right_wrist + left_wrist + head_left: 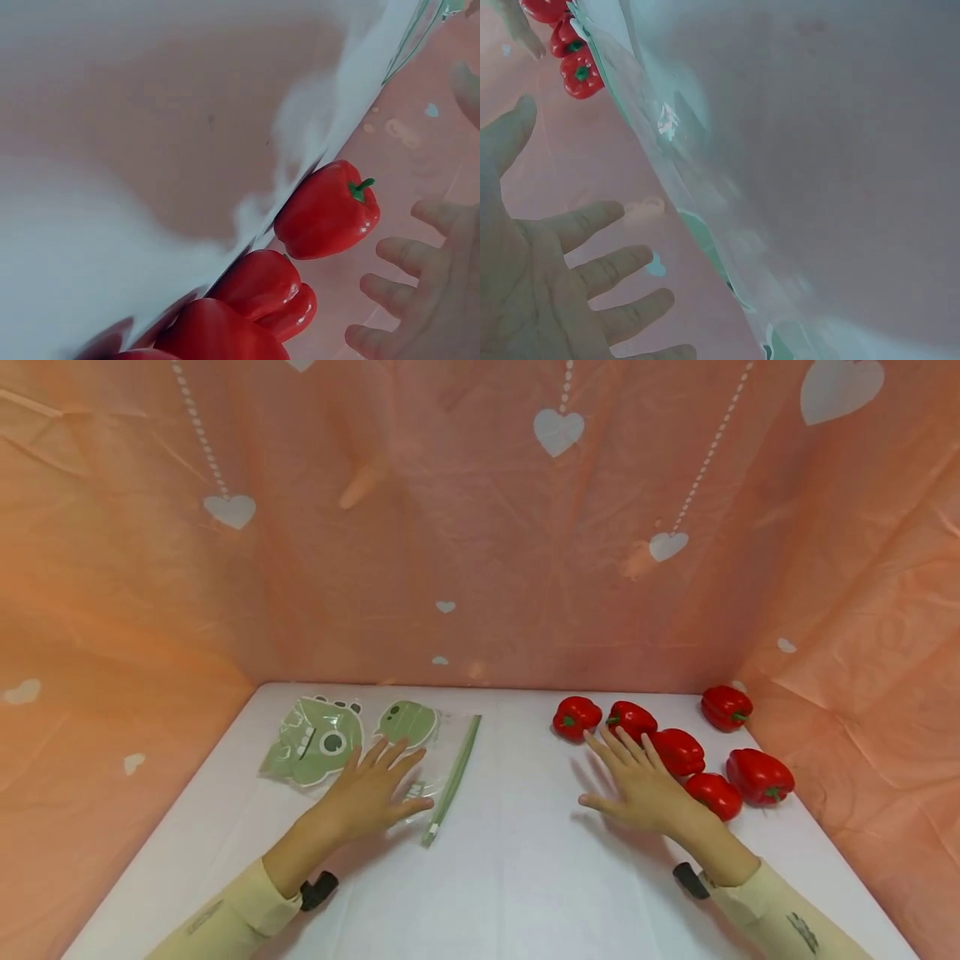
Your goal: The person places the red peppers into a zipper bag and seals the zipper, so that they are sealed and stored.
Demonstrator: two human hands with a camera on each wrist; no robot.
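A clear zip bag [318,743] printed with a green dinosaur lies flat on the left of the white table, its green slider strip [457,777] along its right side. Spread above the bag, my left hand [371,789] holds nothing and hides part of the print. On the right lie several red bell peppers [576,718] with green stems. My right hand [641,785], fingers spread and nothing in it, hovers at the left of the group and overlaps some of them in the head view. The right wrist view shows one pepper [326,210] apart from the fingertips.
A white cloth covers the table [517,860]. Orange curtains [480,543] with white hearts rise behind it and along both sides. One pepper [726,707] sits at the far right corner, and another pepper [759,777] is near the right edge.
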